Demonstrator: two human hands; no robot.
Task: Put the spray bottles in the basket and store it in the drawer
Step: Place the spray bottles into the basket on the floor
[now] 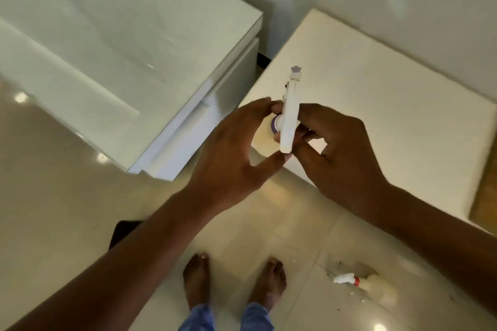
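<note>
A white spray bottle (289, 118) with a purple collar is held upright in front of me, seen from above, its trigger head pointing away. My left hand (234, 153) grips it from the left with thumb and fingers. My right hand (338, 148) holds it from the right. A second spray bottle (363, 283), white with a red collar, lies on its side on the tiled floor at lower right. No basket is in view. The white cabinet (129, 62) at left shows a drawer front (199, 126) that is closed.
A cream padded surface (390, 105) stands at right, behind my hands, with a wooden edge (486, 191) at its far right. My bare feet (234, 282) stand on glossy floor tiles. A dark object (121, 231) lies on the floor beside my left forearm.
</note>
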